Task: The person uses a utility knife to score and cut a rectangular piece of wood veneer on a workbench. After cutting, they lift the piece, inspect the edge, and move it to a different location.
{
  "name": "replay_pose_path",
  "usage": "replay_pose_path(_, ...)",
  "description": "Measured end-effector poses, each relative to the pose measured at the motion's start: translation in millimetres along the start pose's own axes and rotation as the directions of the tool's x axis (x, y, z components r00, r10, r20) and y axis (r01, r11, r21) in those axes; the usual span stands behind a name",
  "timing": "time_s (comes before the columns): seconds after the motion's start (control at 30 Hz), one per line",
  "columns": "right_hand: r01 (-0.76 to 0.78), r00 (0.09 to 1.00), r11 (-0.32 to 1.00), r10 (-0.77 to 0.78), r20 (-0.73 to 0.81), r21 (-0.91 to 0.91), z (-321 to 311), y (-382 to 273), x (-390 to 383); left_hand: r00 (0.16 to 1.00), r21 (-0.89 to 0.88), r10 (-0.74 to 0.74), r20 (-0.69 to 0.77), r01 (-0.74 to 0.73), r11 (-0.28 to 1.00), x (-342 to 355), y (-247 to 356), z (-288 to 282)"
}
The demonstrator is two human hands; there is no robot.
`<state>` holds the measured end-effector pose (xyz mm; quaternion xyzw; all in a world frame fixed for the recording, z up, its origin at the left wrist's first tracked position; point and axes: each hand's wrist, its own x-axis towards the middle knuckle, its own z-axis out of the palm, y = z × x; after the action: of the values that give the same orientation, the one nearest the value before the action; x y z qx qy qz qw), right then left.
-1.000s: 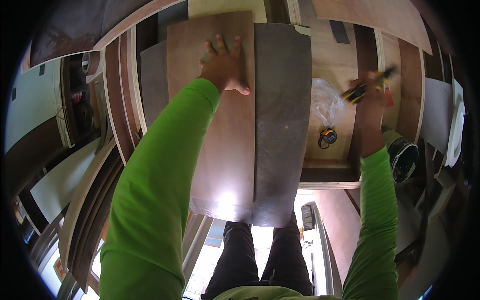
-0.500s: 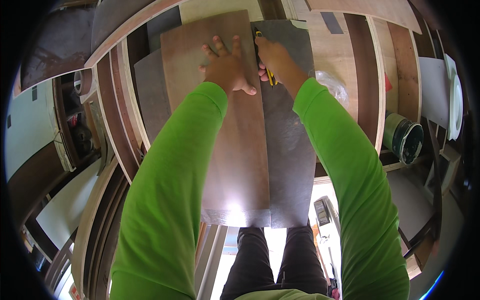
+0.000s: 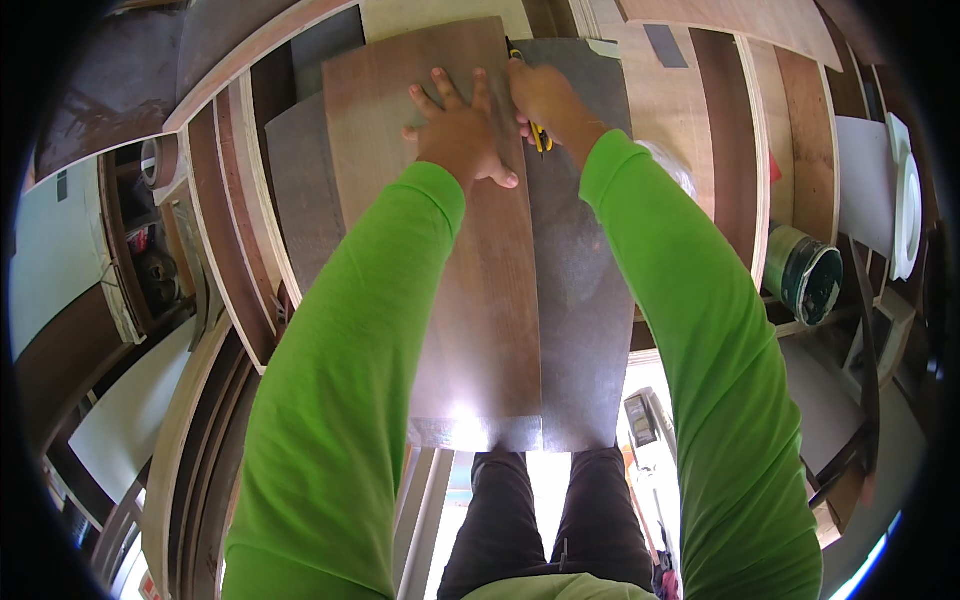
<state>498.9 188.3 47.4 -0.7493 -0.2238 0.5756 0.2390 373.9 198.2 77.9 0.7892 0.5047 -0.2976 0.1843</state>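
Observation:
A reddish-brown wooden board (image 3: 480, 290) lies lengthwise in front of me on top of a dark grey-brown sheet (image 3: 583, 300), which shows along its right side and past its near end. With fingers spread, my left hand (image 3: 457, 130) presses flat on the board's upper half. My right hand (image 3: 548, 100) grips a yellow and black utility knife (image 3: 541, 136) beside the board's right edge, near the far end. The knife's tip is at the seam between board and sheet; my fingers partly hide its body.
A roll of clear plastic (image 3: 672, 165) lies right of the sheet on pale plywood. Beyond it a paint-stained bucket (image 3: 803, 275) rests on its side. Wooden frames (image 3: 232, 220) stand on the left, and a tape roll (image 3: 150, 160) sits farther left. My legs (image 3: 500, 520) are below the sheet's near edge.
My right hand has slid the knife a little farther away along the board's right edge. My left hand stays pressed on the board, almost unmoved.

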Motion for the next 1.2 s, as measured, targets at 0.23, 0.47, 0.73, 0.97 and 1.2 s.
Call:
replay_pose_path(0.23, 0.054, 0.996, 0.98, -0.04, 0.077, -0.192, -4, 11, -5, 1.0, 0.008, -0.002, -0.011, 0.002, 1.0, 3, 2, 4)
replay_pose_path(0.47, 0.117, 0.992, 0.935, -0.093, 0.088, -0.334, 15, 87, -75, 1.0, 0.009, 0.009, -0.021, -0.009, 1.0, -1, 6, -3)
replay_pose_path(0.73, -0.09, 0.987, 0.983, 0.109, 0.118, -0.162, 18, 187, -197, 1.0, -0.04, 0.001, 0.003, -0.001, 0.999, -5, 2, -10)
replay_pose_path(0.97, -0.004, 0.998, 0.98, 0.016, -0.058, 0.199, -19, 68, -94, 0.999, -0.034, -0.018, 0.034, 0.019, 0.999, -3, 8, -12)
replay_pose_path(1.2, 0.14, 0.981, 0.986, -0.151, -0.123, -0.089, -9, 6, -1, 1.0, -0.021, -0.014, 0.013, 0.014, 1.0, 0, 7, -9)
